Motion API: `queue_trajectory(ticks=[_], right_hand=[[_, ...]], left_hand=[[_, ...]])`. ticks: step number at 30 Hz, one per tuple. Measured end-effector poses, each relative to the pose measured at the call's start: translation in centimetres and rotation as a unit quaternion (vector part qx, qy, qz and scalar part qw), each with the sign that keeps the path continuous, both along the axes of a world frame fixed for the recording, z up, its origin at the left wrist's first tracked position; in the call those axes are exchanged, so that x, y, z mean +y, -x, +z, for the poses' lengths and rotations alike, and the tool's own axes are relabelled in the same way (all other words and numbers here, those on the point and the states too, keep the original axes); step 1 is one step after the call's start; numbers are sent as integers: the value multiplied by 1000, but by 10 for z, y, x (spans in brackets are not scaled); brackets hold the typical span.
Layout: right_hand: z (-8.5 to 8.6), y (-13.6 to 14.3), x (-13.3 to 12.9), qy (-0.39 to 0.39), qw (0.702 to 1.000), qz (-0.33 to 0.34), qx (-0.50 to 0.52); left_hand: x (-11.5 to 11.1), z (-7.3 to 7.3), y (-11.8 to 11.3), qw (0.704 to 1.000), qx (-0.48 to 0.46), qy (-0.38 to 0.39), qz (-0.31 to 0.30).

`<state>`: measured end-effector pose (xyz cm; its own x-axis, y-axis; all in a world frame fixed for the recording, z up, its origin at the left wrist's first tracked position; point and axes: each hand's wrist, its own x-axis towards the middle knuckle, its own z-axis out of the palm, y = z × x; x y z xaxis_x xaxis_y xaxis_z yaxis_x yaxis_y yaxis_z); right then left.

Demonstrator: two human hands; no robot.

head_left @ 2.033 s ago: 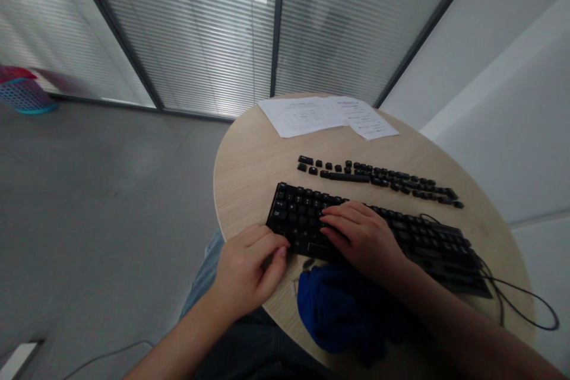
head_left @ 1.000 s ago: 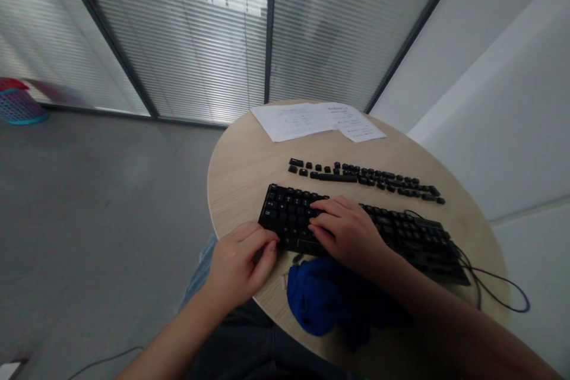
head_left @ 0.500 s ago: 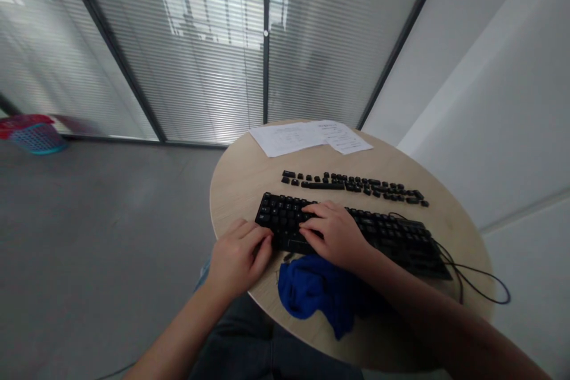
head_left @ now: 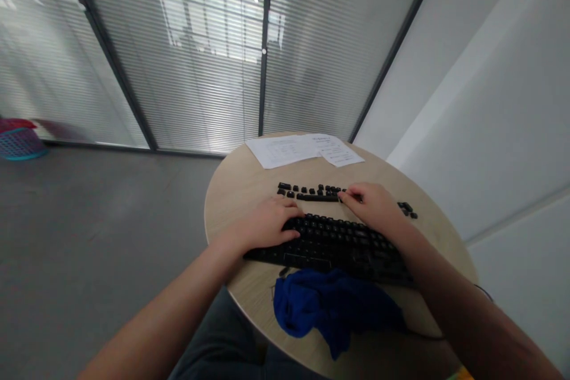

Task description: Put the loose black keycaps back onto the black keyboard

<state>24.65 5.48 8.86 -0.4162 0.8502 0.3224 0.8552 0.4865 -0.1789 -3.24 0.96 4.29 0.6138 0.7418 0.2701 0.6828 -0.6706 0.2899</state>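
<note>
A black keyboard [head_left: 329,246] lies across the round table, some of its lower keys missing. My left hand [head_left: 271,222] rests on its left end, thumb and fingers apart, with nothing in it. Behind the keyboard, loose black keycaps [head_left: 318,197] lie in rows. My right hand [head_left: 374,208] is over the right part of these rows, thumb and forefinger pinched together at a keycap; the small piece is mostly hidden by the fingertips. A bunched blue cloth [head_left: 329,306] sits in front of the keyboard.
Printed papers [head_left: 303,149] lie at the back of the wooden table [head_left: 231,181]. The keyboard's cable [head_left: 483,292] runs at the right. A blue and red basket [head_left: 21,141] stands on the floor at left, by the blinded glass wall.
My right hand has gone from the keyboard up to the loose keycaps and pinches there. My left hand has shifted from the front left corner onto the keys. The keyboard appears turned slightly.
</note>
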Motion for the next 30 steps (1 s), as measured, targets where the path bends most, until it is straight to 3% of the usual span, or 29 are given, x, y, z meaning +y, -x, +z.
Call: queue_trajectory(ticks=[3, 6, 10, 13, 19, 30], right_hand=[[4, -8, 25, 77, 995, -48, -40], [0, -6, 59, 101, 992, -56, -49], [-12, 12, 104, 134, 988, -45, -65], [-20, 29, 123, 157, 984, -36, -79], [-26, 46, 128, 174, 978, -37, -107], [-30, 44, 135, 172, 976, 3, -133]], left_hand=[[1, -13, 1, 998, -61, 15, 2], [-1, -20, 3, 996, -81, 28, 7], [-2, -22, 6, 997, -70, 25, 5], [-1, -24, 6, 998, -65, 26, 5], [0, -26, 7, 997, -74, 26, 4], [0, -27, 6, 996, -84, 27, 2]])
